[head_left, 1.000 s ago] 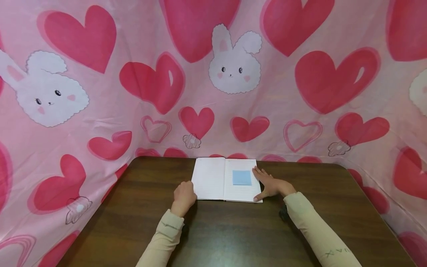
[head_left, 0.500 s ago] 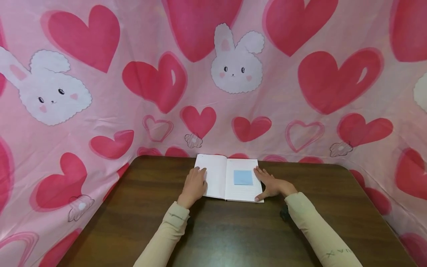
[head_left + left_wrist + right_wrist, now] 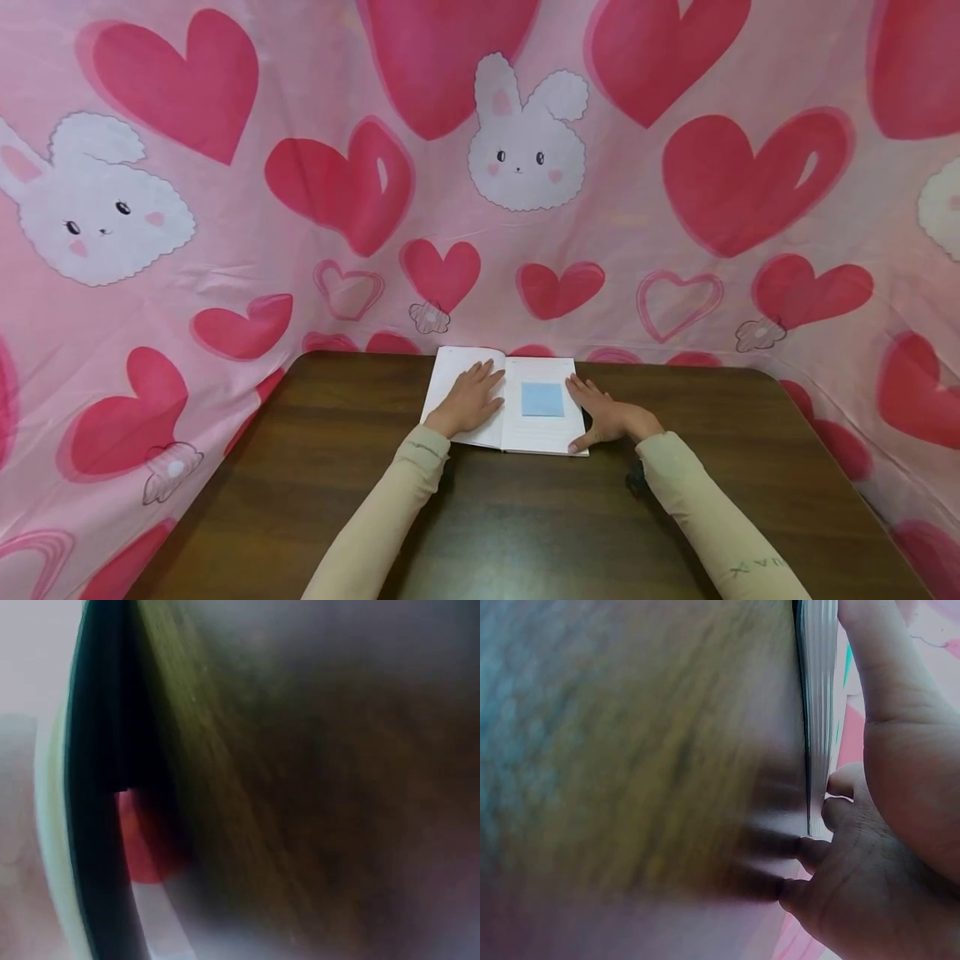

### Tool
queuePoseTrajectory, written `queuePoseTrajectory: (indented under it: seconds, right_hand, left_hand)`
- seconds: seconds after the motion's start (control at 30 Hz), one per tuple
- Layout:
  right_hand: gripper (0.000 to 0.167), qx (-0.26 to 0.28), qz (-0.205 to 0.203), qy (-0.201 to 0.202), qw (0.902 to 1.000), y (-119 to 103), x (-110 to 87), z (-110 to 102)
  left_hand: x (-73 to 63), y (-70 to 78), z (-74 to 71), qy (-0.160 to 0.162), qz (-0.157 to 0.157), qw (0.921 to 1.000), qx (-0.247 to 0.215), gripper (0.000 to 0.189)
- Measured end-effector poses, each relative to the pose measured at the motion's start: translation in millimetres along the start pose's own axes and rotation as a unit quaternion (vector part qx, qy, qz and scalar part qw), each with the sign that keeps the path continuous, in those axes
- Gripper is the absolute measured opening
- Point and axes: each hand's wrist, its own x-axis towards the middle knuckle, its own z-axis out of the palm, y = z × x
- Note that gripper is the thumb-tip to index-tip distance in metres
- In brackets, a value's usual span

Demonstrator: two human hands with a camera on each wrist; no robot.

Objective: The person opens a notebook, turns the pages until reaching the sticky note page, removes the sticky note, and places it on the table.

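An open notebook [image 3: 540,437] lies at the far side of the table, its pages white and the right one lined. On the right page sits a square blue sticky note [image 3: 542,400]. My left hand [image 3: 472,398] rests flat on the left page with its fingers spread toward the spine. At the right edge, my right hand [image 3: 606,415] touches the page with thumb and fingers spread. The right wrist view shows the thick page edges [image 3: 821,690] beside the right hand's thumb and fingertips. The left wrist view is blurred and shows neither the left fingers nor the notebook.
The dark wooden table [image 3: 525,525] extends in front and to both sides of the notebook. A pink cloth [image 3: 630,208] printed with hearts and rabbits hangs behind the table and along its sides.
My left hand has moved from the notebook's left edge, over the left page, to near the spine, its fingers straightening and spreading. The right hand has stayed at the right edge.
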Motion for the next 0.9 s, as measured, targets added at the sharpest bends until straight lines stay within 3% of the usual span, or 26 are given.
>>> queuePoseTrajectory:
  seconds: [0.23,0.37,0.7,0.9]
  right_hand:
    - [0.129,-0.008,0.004,0.001,1.0,0.3,3.4,-0.5]
    - [0.13,-0.009,0.006,0.001,0.9999,0.4,3.5,-1.1]
    - [0.124,-0.006,-0.002,0.008,0.9999,0.3,1.1,-0.2]
    - [0.102,-0.033,-0.039,0.06,0.9969,-4.2,4.8,3.4]
  left_hand:
    - [2.5,-3.2,0.0,-0.087,-0.05,0.9948,-0.012,0.062]
    - [0.2,-4.4,-3.5,-0.116,-0.067,0.9906,-0.027,0.064]
    - [-0.4,-18.2,2.8,-0.155,-0.097,0.9818,-0.053,0.069]
    - [0.7,-18.7,4.7,-0.159,-0.094,0.9811,-0.056,0.068]
